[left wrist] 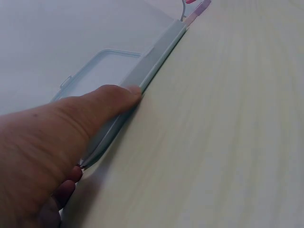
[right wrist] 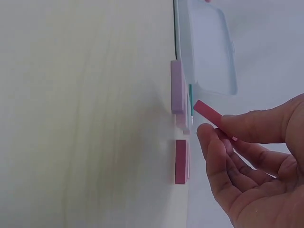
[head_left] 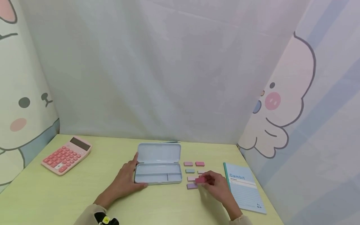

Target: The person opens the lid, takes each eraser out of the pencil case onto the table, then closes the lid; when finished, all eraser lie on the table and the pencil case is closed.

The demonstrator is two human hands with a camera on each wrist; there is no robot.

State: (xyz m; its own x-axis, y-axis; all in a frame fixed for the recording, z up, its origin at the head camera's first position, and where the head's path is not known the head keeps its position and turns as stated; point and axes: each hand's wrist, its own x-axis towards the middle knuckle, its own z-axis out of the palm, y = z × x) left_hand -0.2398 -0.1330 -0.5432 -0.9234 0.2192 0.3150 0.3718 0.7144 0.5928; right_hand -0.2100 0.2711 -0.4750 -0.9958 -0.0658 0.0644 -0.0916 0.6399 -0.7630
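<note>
A pale blue pencil case lies with its lid raised, and its shallow tray has several compartments. My left hand holds its left side, the thumb along the front edge and the fingers round the left end. To the right of the case my right hand pinches a small dark pink block between thumb and forefinger, above the table. Beneath and beside that hand lie a lavender block, a light pink block and a teal block. Another dark pink block shows in the right wrist view.
Farther back are a mauve block and a bright pink block. A notebook lies at the right table edge, a pink calculator at the far left. Behind the case lid lies a thin stick, near the hanging curtain.
</note>
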